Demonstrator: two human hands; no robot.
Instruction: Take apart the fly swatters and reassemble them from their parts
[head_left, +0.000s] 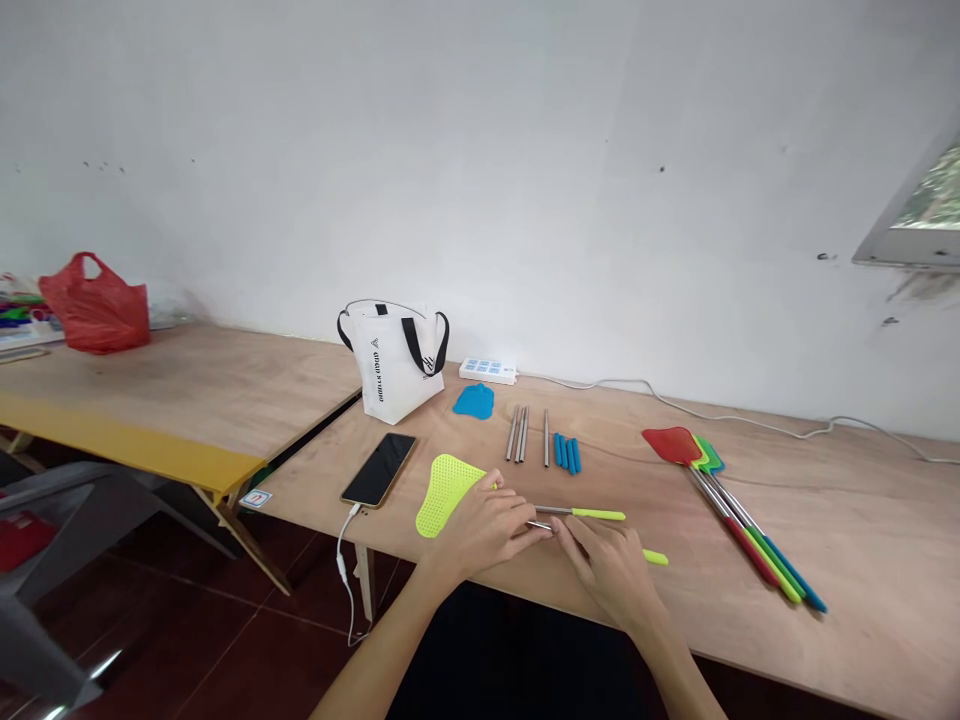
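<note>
My left hand (487, 525) is closed around a thin metal rod (540, 524), beside a yellow-green perforated fly swatter head (448, 492) that it partly covers. My right hand (611, 570) grips the same rod close by, fingertips pinched. A yellow-green handle (655, 557) sticks out past the right hand, apparently on that rod; the join is hidden. Just beyond my hands lies another metal rod (553, 510) with a yellow-green handle (600, 515). Farther back are several loose metal tubes (522, 435), several blue handle sleeves (568, 452) and a blue swatter head (474, 401).
Assembled fly swatters in red (671, 445), green and blue lie to the right. A charging phone (379, 469), a white bag (397, 370) and a power strip (487, 371) are left and behind. A red plastic bag (101, 308) sits on the other table.
</note>
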